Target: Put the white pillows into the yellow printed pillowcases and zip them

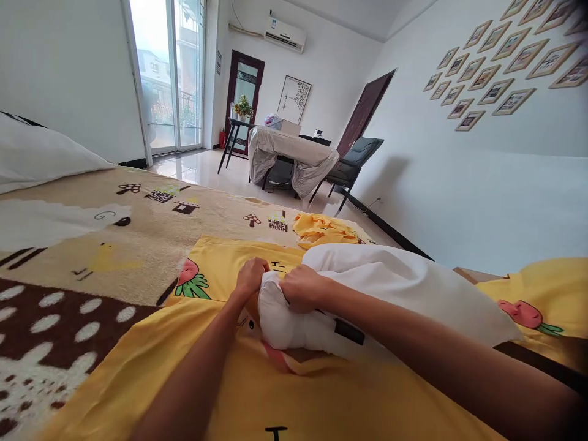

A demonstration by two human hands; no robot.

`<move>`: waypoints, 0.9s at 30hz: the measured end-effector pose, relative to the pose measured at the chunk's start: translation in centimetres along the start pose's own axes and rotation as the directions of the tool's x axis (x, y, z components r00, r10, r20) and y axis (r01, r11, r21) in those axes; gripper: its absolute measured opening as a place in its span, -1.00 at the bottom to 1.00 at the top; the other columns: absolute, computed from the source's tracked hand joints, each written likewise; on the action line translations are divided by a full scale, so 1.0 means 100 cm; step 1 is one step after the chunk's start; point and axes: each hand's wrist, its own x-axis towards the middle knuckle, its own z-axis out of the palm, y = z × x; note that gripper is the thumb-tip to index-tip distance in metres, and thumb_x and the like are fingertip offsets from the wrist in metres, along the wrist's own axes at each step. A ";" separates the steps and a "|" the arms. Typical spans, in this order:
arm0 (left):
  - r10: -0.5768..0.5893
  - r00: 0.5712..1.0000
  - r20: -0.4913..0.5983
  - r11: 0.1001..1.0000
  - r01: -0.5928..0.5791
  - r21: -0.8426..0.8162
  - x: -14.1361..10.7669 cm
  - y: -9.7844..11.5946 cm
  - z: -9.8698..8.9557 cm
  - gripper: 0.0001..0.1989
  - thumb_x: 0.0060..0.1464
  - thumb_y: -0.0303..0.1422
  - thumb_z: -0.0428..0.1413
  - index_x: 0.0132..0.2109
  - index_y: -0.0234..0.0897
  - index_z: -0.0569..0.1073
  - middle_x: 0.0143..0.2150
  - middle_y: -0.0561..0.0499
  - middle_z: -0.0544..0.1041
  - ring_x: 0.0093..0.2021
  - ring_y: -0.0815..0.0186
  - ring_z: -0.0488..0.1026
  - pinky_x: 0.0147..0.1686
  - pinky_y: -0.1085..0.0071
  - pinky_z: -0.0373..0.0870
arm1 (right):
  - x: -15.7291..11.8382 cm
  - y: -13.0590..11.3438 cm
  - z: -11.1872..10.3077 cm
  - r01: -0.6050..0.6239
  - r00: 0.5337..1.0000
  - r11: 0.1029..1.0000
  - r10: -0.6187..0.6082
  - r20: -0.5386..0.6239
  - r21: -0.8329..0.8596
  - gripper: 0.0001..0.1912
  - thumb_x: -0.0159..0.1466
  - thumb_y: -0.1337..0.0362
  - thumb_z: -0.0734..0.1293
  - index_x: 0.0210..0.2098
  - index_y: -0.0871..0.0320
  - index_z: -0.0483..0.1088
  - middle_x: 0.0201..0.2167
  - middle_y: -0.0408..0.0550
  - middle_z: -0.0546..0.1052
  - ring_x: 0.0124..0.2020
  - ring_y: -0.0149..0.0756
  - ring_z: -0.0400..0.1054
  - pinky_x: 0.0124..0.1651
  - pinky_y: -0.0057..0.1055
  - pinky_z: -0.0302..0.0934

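A white pillow point(390, 275) lies on a yellow printed pillowcase point(285, 404), its near end bunched between my hands. My left hand point(252, 277) is closed at the left side of the bunched end, with yellow fabric under its fingers. My right hand point(304, 289) is closed on the white pillow's end, just right of my left hand. A dark label shows on the white fabric below my right forearm. My fingertips are partly hidden by the fabric.
A patterned blanket point(151, 257) covers the bed. Crumpled yellow fabric point(324, 229) lies beyond the pillow. Another yellow printed item point(546, 294) is at the right, and a white pillow point(41, 153) at the far left. Behind stand a covered table point(294, 144) and a chair point(356, 162).
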 end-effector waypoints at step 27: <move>0.347 0.823 0.451 0.695 -0.548 0.465 -0.145 0.110 -0.089 -0.77 0.11 -0.45 -0.08 -0.42 -0.25 0.42 -0.46 -0.02 0.48 -0.47 0.25 0.40 -0.47 0.34 0.21 | 0.033 0.020 -0.005 -0.098 0.995 0.974 0.093 0.035 0.205 -0.58 -0.01 0.37 0.32 -0.13 0.35 0.49 -0.16 0.17 0.55 -0.19 -0.12 0.41 -0.19 -0.34 0.29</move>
